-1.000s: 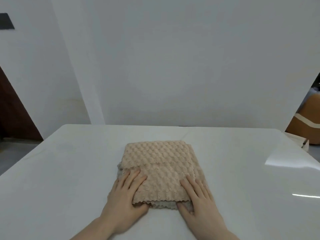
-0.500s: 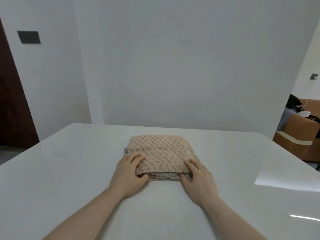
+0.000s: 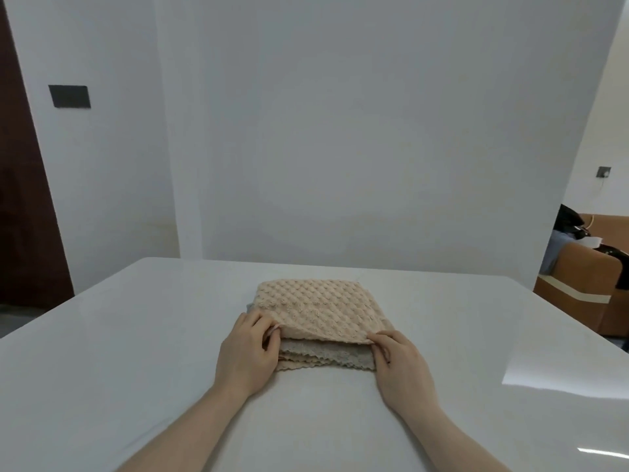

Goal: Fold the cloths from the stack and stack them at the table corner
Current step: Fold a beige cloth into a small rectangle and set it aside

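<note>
A small stack of bumpy cloths (image 3: 326,357) lies in the middle of the white table (image 3: 136,335). The top cloth (image 3: 316,308) is beige with a raised dot pattern. Its near edge is lifted off the layers below, which are grey and beige with scalloped hems. My left hand (image 3: 250,349) pinches the near left corner of the top cloth. My right hand (image 3: 398,362) pinches its near right corner. Both forearms reach in from the bottom of the view.
A white wall stands just behind the table's far edge (image 3: 340,267). A dark door (image 3: 23,199) is at the left. A brown sofa (image 3: 585,284) with dark items on it sits beyond the table's right side.
Both hands went from lying flat on the stack to pinching the top cloth's near corners, and its near edge has risen. The camera has tilted upward.
</note>
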